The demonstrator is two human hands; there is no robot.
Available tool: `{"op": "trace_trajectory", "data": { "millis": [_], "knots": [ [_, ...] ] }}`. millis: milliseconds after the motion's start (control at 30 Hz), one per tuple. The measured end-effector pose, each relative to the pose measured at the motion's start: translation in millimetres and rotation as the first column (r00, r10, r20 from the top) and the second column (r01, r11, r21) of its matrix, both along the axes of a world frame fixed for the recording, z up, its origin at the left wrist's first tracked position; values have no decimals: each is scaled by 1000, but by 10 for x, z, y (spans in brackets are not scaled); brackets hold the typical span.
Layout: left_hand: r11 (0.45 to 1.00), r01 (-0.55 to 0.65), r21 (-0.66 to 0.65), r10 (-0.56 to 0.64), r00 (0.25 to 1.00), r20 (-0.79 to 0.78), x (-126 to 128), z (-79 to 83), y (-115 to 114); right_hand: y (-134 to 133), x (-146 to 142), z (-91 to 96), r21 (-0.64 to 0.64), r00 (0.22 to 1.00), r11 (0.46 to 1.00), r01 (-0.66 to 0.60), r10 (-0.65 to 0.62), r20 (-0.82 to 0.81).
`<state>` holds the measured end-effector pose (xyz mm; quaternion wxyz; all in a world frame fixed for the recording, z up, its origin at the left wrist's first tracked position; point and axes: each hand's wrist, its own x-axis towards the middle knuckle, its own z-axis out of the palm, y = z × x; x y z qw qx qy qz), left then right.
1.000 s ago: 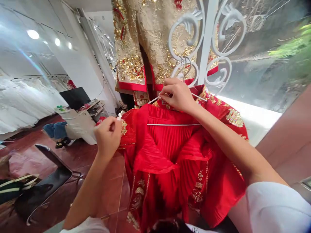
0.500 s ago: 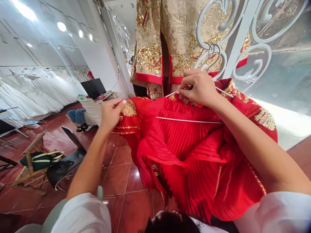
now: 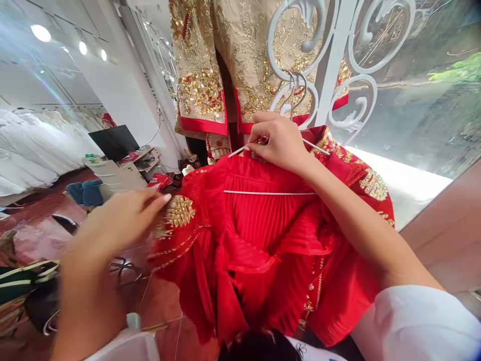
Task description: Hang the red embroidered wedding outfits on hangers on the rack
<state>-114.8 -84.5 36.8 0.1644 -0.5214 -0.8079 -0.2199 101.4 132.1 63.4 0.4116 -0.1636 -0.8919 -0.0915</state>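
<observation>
My right hand [image 3: 276,140] pinches a thin white clothes hanger [image 3: 236,152] near its neck, below two metal hooks [image 3: 295,93] by the white scrollwork. On the hanger is a red jacket [image 3: 370,183] with gold embroidery at the shoulders. A pleated red skirt [image 3: 255,215] lies across its front, and the hanger's lower bar [image 3: 268,193] crosses over the pleats. My left hand [image 3: 120,218], partly blurred, has its thumb and fingers closed at the edge of the jacket's left sleeve [image 3: 180,210], beside a gold medallion. Its grip there is partly hidden.
Gold garments with red hems [image 3: 248,60] hang behind the white scrollwork rack [image 3: 325,70]. A window [image 3: 424,120] is at right. On the left stand a desk [image 3: 112,175] with a monitor [image 3: 114,145], a seated person's legs [image 3: 84,192], chairs and a row of white dresses [image 3: 22,155].
The view has swung to the right. My left hand has moved lower and left, and the sleeve beside it hangs lower. My right hand stays on the hanger.
</observation>
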Motion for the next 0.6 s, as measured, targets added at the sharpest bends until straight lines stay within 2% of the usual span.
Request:
{"op": "trace_trajectory", "data": {
  "millis": [33,67,100,167,233,267,333,367,433,500,533,600],
  "knots": [
    [988,-151,17,152,981,-116,170,-154,7,2,-6,-8,-7,1000,1000,-1,1,-11],
    [965,-237,113,254,952,-169,358,-321,37,2,-10,-13,-13,1000,1000,-3,3,-22],
    [956,-243,163,270,947,-172,544,-489,89,1,-13,-18,-18,999,1000,-8,7,-32],
    [982,-143,124,157,981,-115,844,-784,243,1,-17,-27,-24,999,1000,-17,16,-48],
    [988,-130,79,137,987,-89,984,-960,414,4,-19,-36,-23,998,999,-23,21,-59],
    [988,-146,52,151,985,-90,993,-994,485,7,-21,-39,-19,998,1000,-24,23,-64],
    [985,-172,-6,171,981,-91,920,-965,570,13,-25,-45,-5,997,1000,-26,26,-72],
    [990,-133,-51,130,990,-58,853,-912,578,15,-28,-47,4,997,1000,-26,26,-75],
    [994,49,-102,-36,992,121,690,-760,535,19,-34,-48,20,997,1000,-24,26,-74],
    [981,191,27,-190,934,303,530,-585,461,17,-36,-45,27,998,999,-20,21,-61],
    [971,200,130,-232,916,327,465,-504,432,12,-34,-41,28,998,999,-19,20,-51],
    [948,169,271,-239,937,255,384,-388,414,-8,-25,-26,25,999,999,-21,22,-36]
  ]
}}
